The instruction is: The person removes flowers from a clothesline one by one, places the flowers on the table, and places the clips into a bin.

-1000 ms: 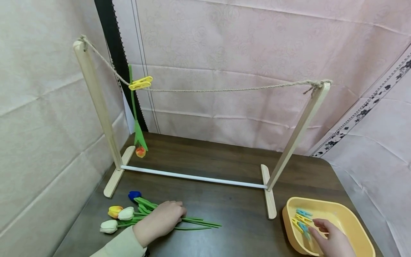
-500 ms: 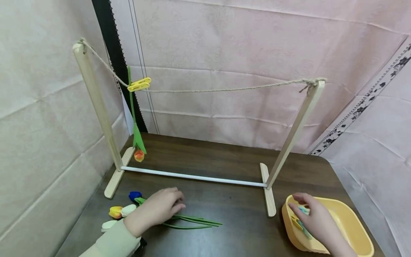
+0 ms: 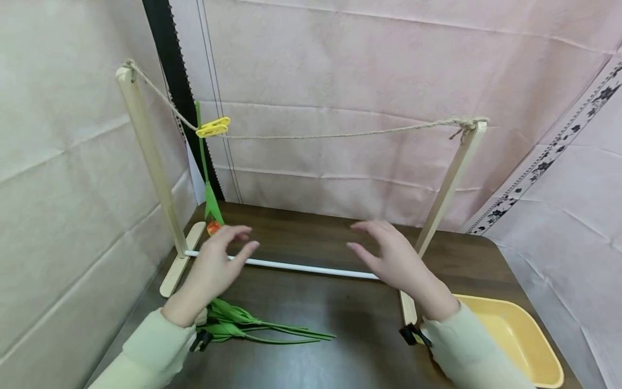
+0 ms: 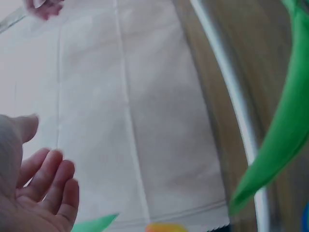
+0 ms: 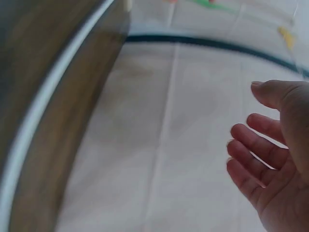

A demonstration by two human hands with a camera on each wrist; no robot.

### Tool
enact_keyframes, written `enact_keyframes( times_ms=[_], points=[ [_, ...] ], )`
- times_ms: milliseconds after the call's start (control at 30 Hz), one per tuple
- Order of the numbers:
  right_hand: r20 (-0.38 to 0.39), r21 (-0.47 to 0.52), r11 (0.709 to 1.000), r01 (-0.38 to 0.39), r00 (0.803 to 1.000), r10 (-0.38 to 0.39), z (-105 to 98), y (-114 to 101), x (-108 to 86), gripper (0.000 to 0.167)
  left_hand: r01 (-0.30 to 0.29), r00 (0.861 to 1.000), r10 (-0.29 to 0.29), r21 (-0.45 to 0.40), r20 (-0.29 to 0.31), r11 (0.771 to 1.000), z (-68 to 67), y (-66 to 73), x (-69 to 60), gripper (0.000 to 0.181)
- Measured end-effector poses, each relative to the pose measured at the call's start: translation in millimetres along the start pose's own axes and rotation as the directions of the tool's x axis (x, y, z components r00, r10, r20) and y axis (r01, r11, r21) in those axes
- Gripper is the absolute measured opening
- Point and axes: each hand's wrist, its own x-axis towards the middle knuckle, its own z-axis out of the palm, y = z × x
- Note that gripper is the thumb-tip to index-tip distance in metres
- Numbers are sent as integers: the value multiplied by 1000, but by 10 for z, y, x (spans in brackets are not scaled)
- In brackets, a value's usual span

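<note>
My left hand (image 3: 216, 265) is raised above the table at the left, fingers loosely bent and nothing in them. Facing it on the right, my right hand (image 3: 393, 256) hovers before the wooden post, likewise holding nothing. Below my left forearm lie several artificial tulips (image 3: 262, 326); green leaves and stems show, while the sleeve hides most of the blooms. An orange-red tulip (image 3: 211, 205) hangs upside down from the rope (image 3: 316, 136), held by a yellow clothespin (image 3: 214, 127). Both wrist views show relaxed, unfilled fingers.
The wooden rack's left post (image 3: 153, 162) and right post (image 3: 452, 183) hold up the rope. A white rod (image 3: 311, 268) joins their feet. At the right stands a yellow basin (image 3: 549, 351), partly covered by my right sleeve; its clothespins are hidden.
My left hand has left the tulips and risen forward. My right hand has come out of the basin and moved up and left, over the table.
</note>
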Motion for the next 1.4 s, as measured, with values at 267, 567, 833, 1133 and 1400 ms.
enact_keyframes(
  times_ms=[267, 567, 833, 1133, 1400],
  points=[
    [-45, -24, 961, 277, 960, -278, -66, -514, 801, 34, 1, 987, -3, -14, -160, 1000, -322, -19, 317, 37],
    [-217, -116, 866, 486, 839, -499, -134, -973, 1463, 27, -3, 939, -13, -47, -344, 999, -537, -30, 606, 47],
    [-173, -284, 886, 367, 889, -424, 13, -1291, 1934, 46, 109, 939, -128, -76, -321, 991, -563, -113, 727, 50],
    [-37, -449, 864, 230, 961, -275, 144, -1518, 2145, 50, 83, 934, -101, -67, -343, 994, -537, -161, 806, 36],
    [-41, -420, 870, 257, 953, -301, 198, -1551, 2144, 39, 101, 913, -124, -80, -388, 992, -534, -157, 801, 27]
  ],
)
